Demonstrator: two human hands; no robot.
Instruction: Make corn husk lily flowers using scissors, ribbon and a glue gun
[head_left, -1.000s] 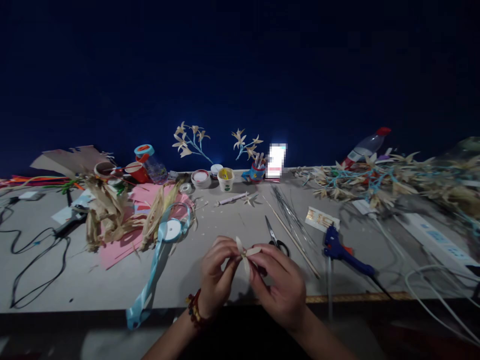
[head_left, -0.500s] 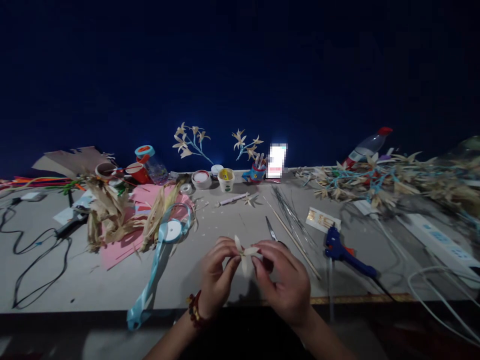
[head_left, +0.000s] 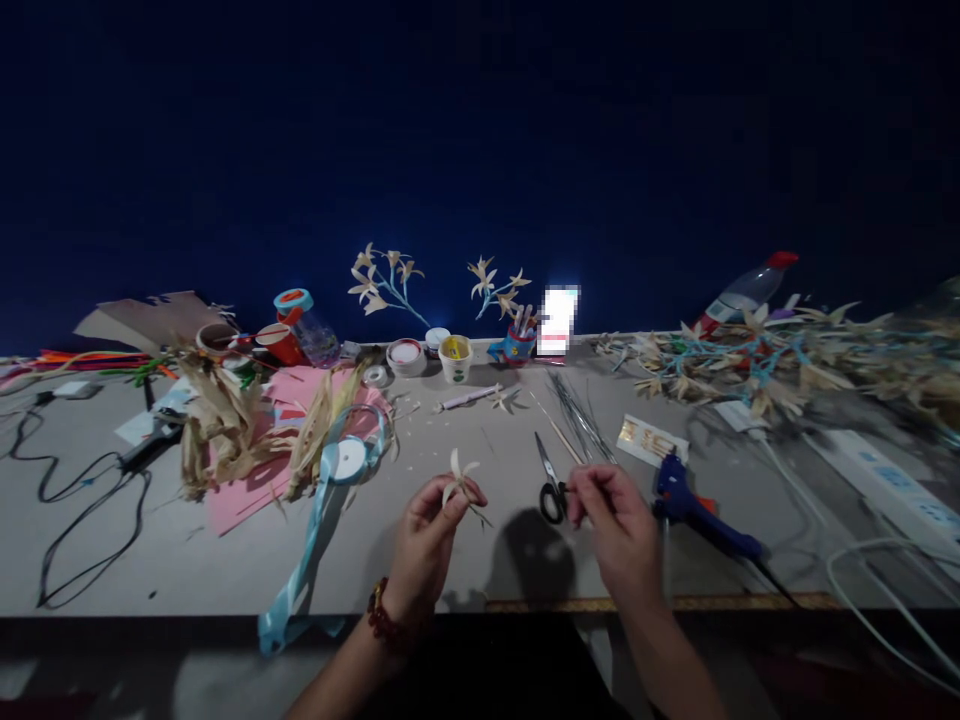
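Note:
My left hand (head_left: 429, 535) pinches a small pale husk flower (head_left: 460, 478) by its base between thumb and fingers. Its petals point upward, and a thin stem or strip sticks out to the lower right. My right hand (head_left: 616, 525) is closed, with its fingertips drawn together just beside the black handles of the scissors (head_left: 553, 492); whatever is in them, if anything, is hidden. A thin wooden stick (head_left: 555, 428) runs toward this hand and disappears behind it. Metal wires (head_left: 581, 415) lie beyond the hand.
To the right are a blue glue gun (head_left: 701, 515), a white power strip (head_left: 885, 485) and a pile of husk flowers (head_left: 742, 355). On the left lie dried husks (head_left: 217, 420), pink paper (head_left: 236, 497) and a blue ribbon roll (head_left: 349, 460). Cups and a lit phone (head_left: 557, 320) stand behind.
Both hands held the flower together; now they are apart. My right hand has let go and moved right, beside the scissors. My left hand has kept the flower and turned it upright.

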